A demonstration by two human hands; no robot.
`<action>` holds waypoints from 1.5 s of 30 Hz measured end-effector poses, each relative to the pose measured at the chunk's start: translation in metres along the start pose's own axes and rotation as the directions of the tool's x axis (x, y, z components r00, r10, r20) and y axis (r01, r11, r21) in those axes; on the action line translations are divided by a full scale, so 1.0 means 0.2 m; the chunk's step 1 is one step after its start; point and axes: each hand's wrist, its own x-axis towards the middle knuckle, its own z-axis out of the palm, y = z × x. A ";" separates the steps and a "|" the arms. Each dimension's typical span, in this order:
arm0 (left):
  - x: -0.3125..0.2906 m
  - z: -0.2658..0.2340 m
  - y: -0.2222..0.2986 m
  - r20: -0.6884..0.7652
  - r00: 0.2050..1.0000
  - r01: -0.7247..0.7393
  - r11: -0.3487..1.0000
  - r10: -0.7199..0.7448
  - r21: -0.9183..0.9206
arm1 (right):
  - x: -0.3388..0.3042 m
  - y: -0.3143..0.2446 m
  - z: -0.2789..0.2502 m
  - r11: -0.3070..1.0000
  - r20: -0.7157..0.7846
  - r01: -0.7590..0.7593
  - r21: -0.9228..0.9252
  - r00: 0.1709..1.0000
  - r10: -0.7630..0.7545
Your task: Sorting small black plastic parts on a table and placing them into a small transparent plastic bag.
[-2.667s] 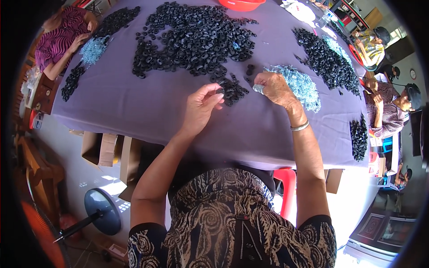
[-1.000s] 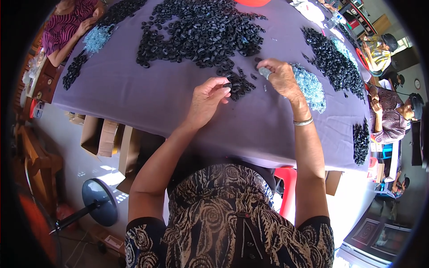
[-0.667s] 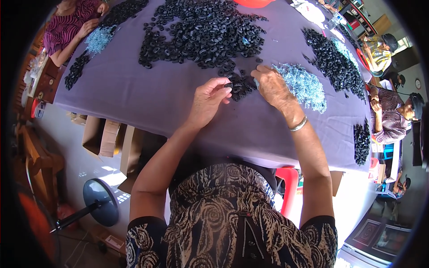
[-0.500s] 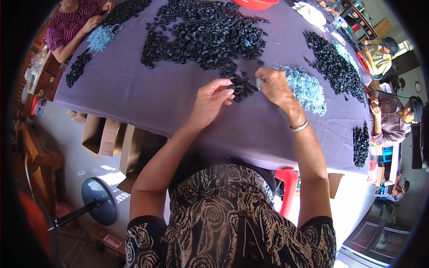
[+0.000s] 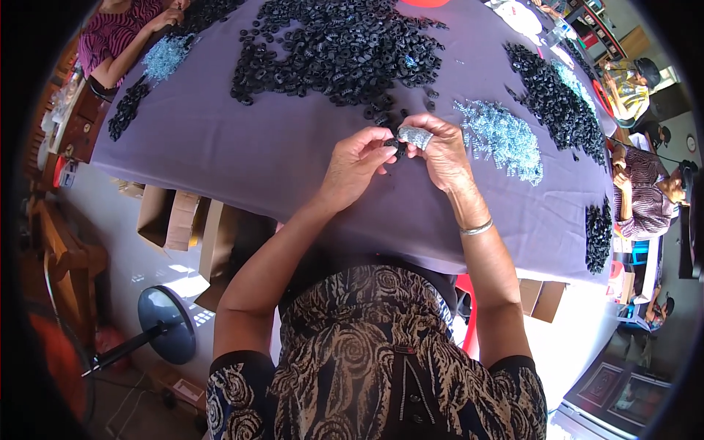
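Observation:
My left hand (image 5: 356,165) pinches a small black ring-shaped part (image 5: 394,145) between thumb and fingers, above the purple cloth. Against it comes my right hand (image 5: 446,154), fingers bent and closed together; a silvery wrap (image 5: 416,136) covers one finger. Whatever those right fingertips hold is hidden. Just beyond my hands, a large heap of similar black parts (image 5: 345,59) spreads over the cloth, with a few loose ones trailing toward me. To the right of my right hand lies a pile of small pale-blue coiled pieces (image 5: 502,139).
Another black heap (image 5: 554,95) and a small black pile (image 5: 598,238) lie on the right of the purple-covered table (image 5: 293,161). A red basin (image 5: 425,2) stands at the far edge. One person (image 5: 121,37) works at the left, others at the right. Cardboard boxes (image 5: 182,220) are under the table.
My right hand has moved left from beside the pale-blue pile and now meets the black part in my left hand. My left hand has shifted slightly right.

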 end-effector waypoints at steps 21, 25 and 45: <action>-0.01 0.01 -0.02 -0.021 1.000 -0.006 1.000 0.006 0.014 | -0.01 -0.03 0.01 0.977 0.096 0.101 -0.190 0.992 -0.084; -0.01 0.01 -0.01 -0.019 0.999 -0.030 0.999 0.030 0.024 | -0.03 -0.07 0.02 0.954 0.137 0.131 -0.271 0.986 -0.096; 0.00 -0.01 -0.04 -0.020 0.998 -0.060 0.998 0.061 0.032 | 0.03 -0.07 -0.04 0.928 0.308 0.138 -0.347 0.951 -0.026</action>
